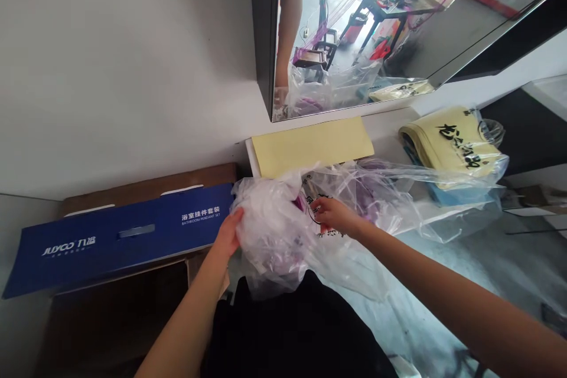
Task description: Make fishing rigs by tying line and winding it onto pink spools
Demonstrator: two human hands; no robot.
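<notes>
A crumpled clear plastic bag with purple material inside stands in front of my body. My left hand grips its left side, the fingertips partly hidden by the film. On the other side, my right hand has its fingers bent and pressed on clear film, beside a white panel with black printed characters. A thin dark loop shows near those fingertips. More clear plastic film spreads to the right, over another purple bundle.
A yellow sheet lies on the white ledge below a large mirror. Folded yellow printed bags rest in clear plastic at the right. At the left, a long blue box lies on a brown cabinet.
</notes>
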